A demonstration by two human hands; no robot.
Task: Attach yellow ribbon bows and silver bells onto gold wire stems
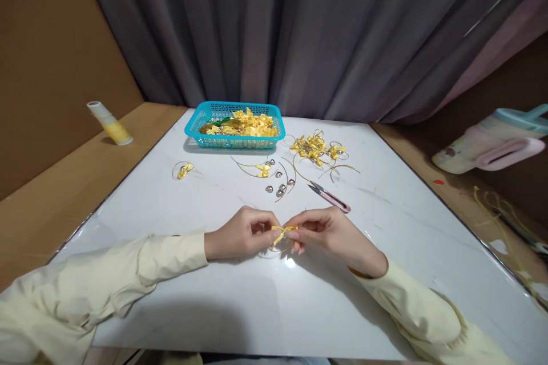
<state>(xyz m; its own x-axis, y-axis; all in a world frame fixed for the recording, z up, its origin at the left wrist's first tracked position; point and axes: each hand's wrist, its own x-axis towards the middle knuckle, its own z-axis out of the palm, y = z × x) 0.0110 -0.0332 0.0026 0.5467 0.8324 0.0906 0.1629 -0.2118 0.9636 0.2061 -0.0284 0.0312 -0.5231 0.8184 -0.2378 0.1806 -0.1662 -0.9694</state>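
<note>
Yellow ribbon bow (279,234) is held above the near half of the white tabletop (321,308), with thumb and forefinger of the left hand (246,232) and of the right hand (340,234) clamped on its opposite sides. Just beneath, a thin loop (280,251) is seen; whether it is joined to the bow cannot be told. The ribbon may be judged very light, soft, slightly slippery and easily creased, probably best gripped close to the knot. The tabletop looks hard and smooth, and light is reflected from it. Farther back, yellow pieces (257,122) are heaped in a blue basket (234,144). The space is bounded by a grey curtain (252,28) and brown panels (55,57).
</note>
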